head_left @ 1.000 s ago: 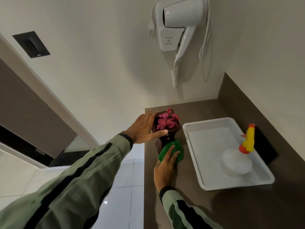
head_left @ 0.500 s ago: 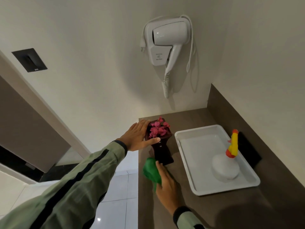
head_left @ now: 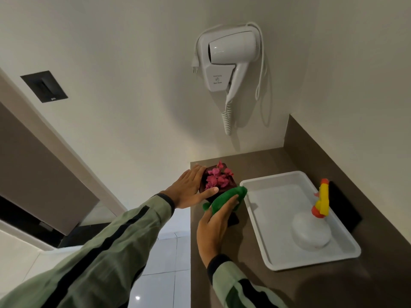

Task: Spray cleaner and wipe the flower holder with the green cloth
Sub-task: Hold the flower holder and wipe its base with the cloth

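A dark flower holder [head_left: 234,218] with pink flowers [head_left: 216,177] stands on the brown counter's left edge. My left hand [head_left: 191,190] grips its top from the left, thumb across the front rim. My right hand [head_left: 214,227] presses the green cloth [head_left: 224,197] against the holder's front and right side, covering most of its body. The spray bottle [head_left: 311,232], clear with a yellow and orange head, stands in the white tray [head_left: 255,210] to the right.
A white hair dryer [head_left: 226,61] hangs on the wall above the counter [head_left: 244,285], its coiled cord dangling. A black object [head_left: 342,203] leans against the dark backsplash behind the tray. The counter's left edge drops to a tiled floor.
My right hand has carried the green cloth from beside the holder's base up onto its front and right side. My left hand stays on the holder's top.
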